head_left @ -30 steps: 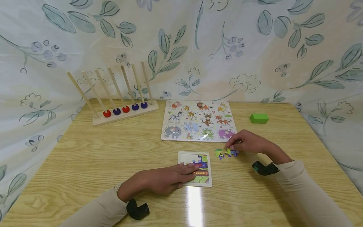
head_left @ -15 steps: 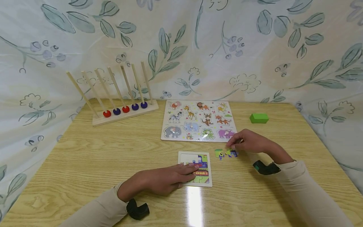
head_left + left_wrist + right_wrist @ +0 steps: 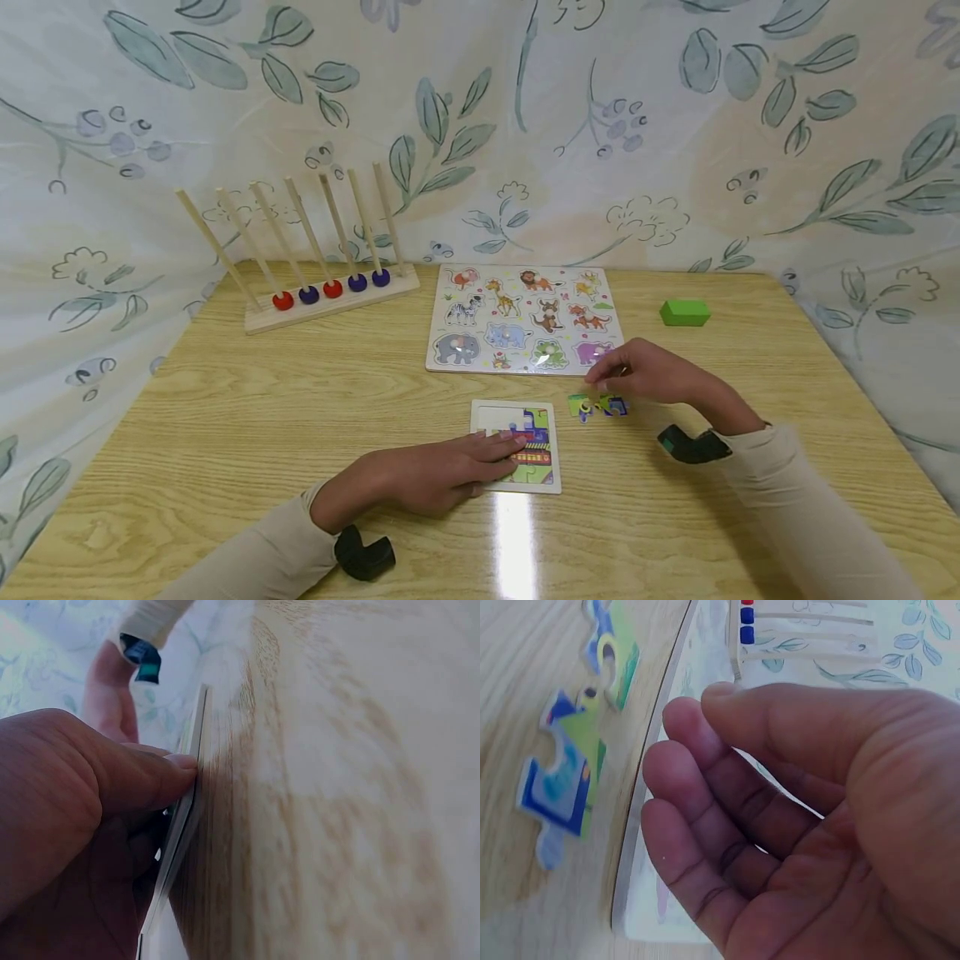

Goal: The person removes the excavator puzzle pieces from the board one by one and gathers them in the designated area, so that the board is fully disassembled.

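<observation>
My left hand point(image 3: 442, 473) lies over a small jigsaw puzzle in a pale frame point(image 3: 557, 471), fingers extended across its pieces and covering the left part. In the left wrist view its thumb point(image 3: 169, 778) touches the frame's edge. The upper left of the puzzle shows bare white backing. Just right of the frame, two loose jigsaw pieces lie on the table: a mostly green one point(image 3: 576, 403) and a blue-and-green one point(image 3: 617, 406). Above them hovers my right hand point(image 3: 660, 375), fingers loosely curled; nothing shows between thumb and fingers in the right wrist view point(image 3: 780, 795).
An animal peg puzzle board point(image 3: 480, 287) lies behind the loose pieces, close to my right fingers. A wooden bead stacker point(image 3: 337, 304) with upright rods and red and blue beads stands at the back left. A green block point(image 3: 685, 313) sits at the back right.
My right hand shifts slightly right, then back left and up over the loose pieces. The blue-and-green piece shows more fully now. My left hand stays put on the jigsaw puzzle.
</observation>
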### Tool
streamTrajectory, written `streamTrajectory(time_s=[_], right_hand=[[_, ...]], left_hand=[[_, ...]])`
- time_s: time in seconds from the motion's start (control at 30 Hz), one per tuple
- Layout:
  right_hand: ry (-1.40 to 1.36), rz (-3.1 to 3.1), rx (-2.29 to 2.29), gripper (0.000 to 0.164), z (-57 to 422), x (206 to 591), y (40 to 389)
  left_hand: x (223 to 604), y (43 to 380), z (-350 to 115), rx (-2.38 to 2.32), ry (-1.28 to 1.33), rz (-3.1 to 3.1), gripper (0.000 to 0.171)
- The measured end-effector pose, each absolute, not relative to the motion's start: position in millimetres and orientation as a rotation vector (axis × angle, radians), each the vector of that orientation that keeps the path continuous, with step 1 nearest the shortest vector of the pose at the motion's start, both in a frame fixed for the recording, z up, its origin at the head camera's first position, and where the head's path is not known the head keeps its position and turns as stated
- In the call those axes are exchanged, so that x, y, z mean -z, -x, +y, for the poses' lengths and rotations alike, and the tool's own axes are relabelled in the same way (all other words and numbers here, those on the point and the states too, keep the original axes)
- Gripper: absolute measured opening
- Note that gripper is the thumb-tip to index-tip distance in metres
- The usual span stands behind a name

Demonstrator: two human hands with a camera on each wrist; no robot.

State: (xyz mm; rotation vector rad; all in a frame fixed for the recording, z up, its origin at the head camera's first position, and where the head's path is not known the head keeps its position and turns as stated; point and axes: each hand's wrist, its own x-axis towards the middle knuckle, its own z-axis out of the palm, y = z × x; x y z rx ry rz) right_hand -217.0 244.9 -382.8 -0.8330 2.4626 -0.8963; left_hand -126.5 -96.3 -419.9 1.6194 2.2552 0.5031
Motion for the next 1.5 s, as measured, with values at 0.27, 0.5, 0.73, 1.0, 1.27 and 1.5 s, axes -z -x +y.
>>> streamTrajectory(time_s=[0.27,0.5,0.73,1.0,1.27,1.5], right_hand=[[0.866,2.401,0.943,0.016,229,380,213],[0.935,2.341,0.977,0.016,218,382,212],[0.997,2.325,0.994,0.015,211,388,214],[1.030,2.300,0.991,0.015,197,391,210],[1.041,2.230,1.011,0.015,184,397,208],[1.031,2.211,1.033,0.016,176,396,206]], left_hand=[[419,126,-97,-0.494,-1.549,2.247,0.050],[418,126,-96,-0.498,-1.533,2.253,0.049],[420,126,-96,-0.488,-1.555,2.260,0.048],[419,126,-96,-0.494,-1.559,2.255,0.048],[418,127,-96,-0.493,-1.558,2.247,0.049],[418,127,-96,-0.507,-1.566,2.245,0.049]])
